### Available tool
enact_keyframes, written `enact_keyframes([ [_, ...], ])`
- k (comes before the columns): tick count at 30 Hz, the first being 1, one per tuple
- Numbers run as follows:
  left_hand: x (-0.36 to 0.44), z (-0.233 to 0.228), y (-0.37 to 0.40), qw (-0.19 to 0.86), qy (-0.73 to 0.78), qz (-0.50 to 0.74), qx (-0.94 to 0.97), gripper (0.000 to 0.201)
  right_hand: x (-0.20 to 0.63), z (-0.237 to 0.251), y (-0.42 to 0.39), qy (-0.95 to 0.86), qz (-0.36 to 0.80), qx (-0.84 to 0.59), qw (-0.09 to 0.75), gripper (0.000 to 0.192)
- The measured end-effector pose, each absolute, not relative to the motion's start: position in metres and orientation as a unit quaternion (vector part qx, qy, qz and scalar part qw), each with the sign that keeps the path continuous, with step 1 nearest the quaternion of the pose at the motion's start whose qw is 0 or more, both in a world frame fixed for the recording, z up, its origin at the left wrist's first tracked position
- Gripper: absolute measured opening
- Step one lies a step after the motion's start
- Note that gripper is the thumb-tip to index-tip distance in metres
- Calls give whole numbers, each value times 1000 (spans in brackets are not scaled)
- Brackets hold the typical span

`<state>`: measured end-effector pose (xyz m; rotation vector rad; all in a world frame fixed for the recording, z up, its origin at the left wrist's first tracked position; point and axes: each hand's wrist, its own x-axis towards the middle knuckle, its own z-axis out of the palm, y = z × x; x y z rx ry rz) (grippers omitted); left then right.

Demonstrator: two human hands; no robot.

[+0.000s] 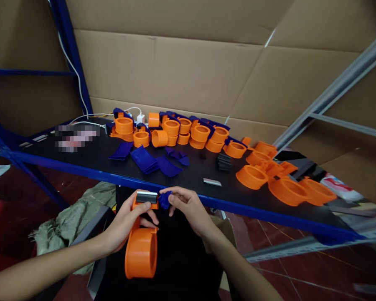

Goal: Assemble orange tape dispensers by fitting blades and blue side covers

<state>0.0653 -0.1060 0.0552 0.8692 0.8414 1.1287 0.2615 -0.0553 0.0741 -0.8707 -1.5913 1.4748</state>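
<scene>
Assembly is the step in hand, by the look of it: a small blue part is being brought to the head of an orange dispenser, held low in front of the surface's blue edge, at about 6 o'clock in the view.

Left hand [127, 223] has its fingers closed around the neck of the dispenser [141, 246], thumb across the front just under the metal blade [146, 197] at its top. The round orange body hangs below the hand, open side facing down and toward the camera.

Right hand [188, 205] sits just beside it at 3 o'clock of the blade, fingertips pinched on the blue part [164, 200], which touches or nearly touches the blade's right end; I cannot tell which.

On the surface [90, 154], going left to right: a blurred patch at 10 o'clock, white cables behind it, then folded blue pieces [144, 159] lying flat near the front. Behind them stands a crowded row of orange rings [171, 127], some with blue parts fitted. A loose metal strip [212, 182] lies alone near the front edge, with a small black stack [224, 161] just behind it. Larger orange dispenser bodies [286, 188] are heaped at 3 o'clock.

Judging from this, the next move calls for a steady left grip while the right fingers line the blue part up with the blade end and press it home; the serrated edge is near the fingertips, so care is needed there.
</scene>
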Motion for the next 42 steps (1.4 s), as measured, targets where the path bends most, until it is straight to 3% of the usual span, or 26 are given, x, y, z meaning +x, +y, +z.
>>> enact_keyframes([
  [19,67,47,-106,595,397,511,477,34,259,76,-59,-610,618,-359,343,37],
  [42,66,50,-104,563,400,513,510,29,256,86,-56,-612,625,-365,318,35],
])
